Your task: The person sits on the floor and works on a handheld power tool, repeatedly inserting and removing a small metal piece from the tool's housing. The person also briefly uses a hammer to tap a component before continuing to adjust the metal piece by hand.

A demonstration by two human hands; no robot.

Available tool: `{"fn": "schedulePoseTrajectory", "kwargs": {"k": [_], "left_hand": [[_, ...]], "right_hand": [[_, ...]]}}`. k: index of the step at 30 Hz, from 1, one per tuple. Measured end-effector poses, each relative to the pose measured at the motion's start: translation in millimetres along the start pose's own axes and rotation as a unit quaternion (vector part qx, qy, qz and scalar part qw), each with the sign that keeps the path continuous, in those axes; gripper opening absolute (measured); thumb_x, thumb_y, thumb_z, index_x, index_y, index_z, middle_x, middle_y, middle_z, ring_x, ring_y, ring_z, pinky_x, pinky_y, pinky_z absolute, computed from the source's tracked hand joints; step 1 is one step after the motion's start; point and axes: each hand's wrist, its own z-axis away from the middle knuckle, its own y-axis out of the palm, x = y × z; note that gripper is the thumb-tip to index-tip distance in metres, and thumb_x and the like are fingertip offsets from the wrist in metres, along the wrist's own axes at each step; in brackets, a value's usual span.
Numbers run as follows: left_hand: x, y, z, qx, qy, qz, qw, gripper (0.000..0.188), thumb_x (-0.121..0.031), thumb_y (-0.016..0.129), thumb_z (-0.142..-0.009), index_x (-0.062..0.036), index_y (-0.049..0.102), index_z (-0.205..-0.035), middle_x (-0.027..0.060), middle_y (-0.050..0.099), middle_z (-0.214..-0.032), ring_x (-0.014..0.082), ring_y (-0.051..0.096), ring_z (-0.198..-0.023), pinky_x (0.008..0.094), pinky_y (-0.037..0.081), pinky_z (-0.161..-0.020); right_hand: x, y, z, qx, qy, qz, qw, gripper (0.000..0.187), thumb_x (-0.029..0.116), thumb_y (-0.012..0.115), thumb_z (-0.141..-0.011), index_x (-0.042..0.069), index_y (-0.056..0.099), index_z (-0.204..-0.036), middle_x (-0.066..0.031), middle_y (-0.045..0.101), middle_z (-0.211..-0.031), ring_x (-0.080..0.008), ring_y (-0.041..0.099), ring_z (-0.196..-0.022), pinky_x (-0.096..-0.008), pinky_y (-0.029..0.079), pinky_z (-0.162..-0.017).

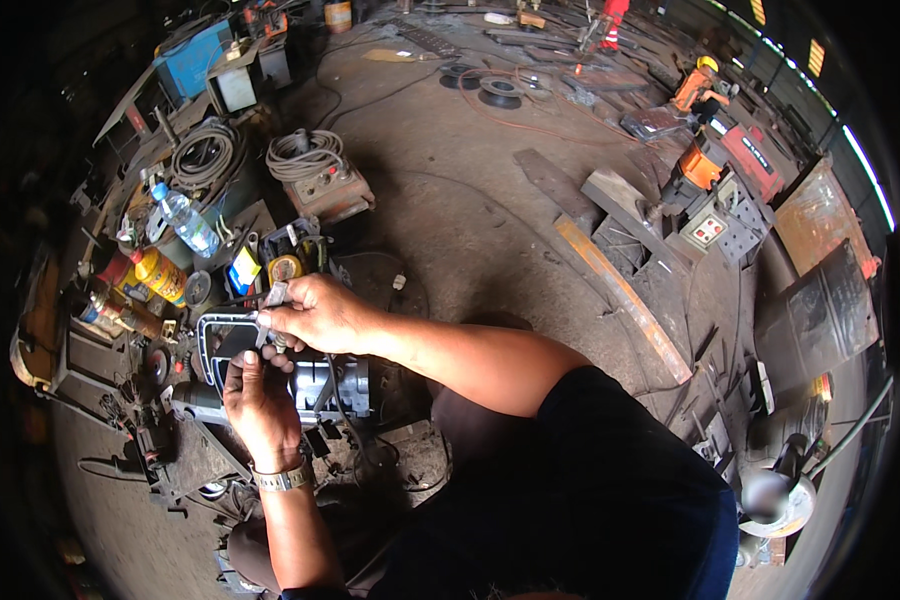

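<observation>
My right hand (pixel 318 314) reaches in from the right, pinching a small flat grey piece (pixel 277 293) between thumb and fingers. Just below it is my left hand (pixel 262 402), with a watch on its wrist. Its thumb and curled fingers are closed near the lower end of that piece; what they grip is hidden. Under both hands lies a power tool's body, with a grey D-shaped handle frame (pixel 206 335) and a shiny silver cylindrical housing (pixel 342 390). A dark cable crosses the housing.
A cluttered bench on the left holds a water bottle (pixel 187 222), a yellow bottle (pixel 160 275) and a coiled cable (pixel 208 153). Ahead stands a metal box with cable (pixel 332 190). A rusty steel bar (pixel 625 298) lies on the right. A person in a yellow helmet (pixel 707 63) crouches far off.
</observation>
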Motion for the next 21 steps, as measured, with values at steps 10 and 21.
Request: {"fn": "schedulePoseTrajectory", "kwargs": {"k": [10,21], "left_hand": [[21,15,-10,0.073,-0.004,0.045,0.996,0.01,-0.009,0.062,-0.107,-0.0004,0.066,-0.111,0.0141,0.076,-0.103,0.0212,0.076,-0.09,0.0351,0.062,-0.087],[19,28,-6,0.027,-0.009,0.052,0.998,0.009,-0.011,0.064,-0.107,-0.002,0.067,-0.11,0.0126,0.077,-0.102,0.0216,0.076,-0.092,0.0353,0.062,-0.085]], "right_hand": [[9,-18,18,-0.063,-0.045,-0.06,0.995,0.014,0.012,0.063,-0.109,0.001,0.069,-0.113,-0.003,0.073,-0.088,-0.0078,0.067,-0.077,-0.0246,0.056,-0.069],[9,-21,23,-0.034,-0.079,-0.06,0.994,0.015,0.01,0.059,-0.11,0.0,0.067,-0.118,-0.0067,0.076,-0.094,-0.0102,0.07,-0.081,-0.026,0.059,-0.075]]}}
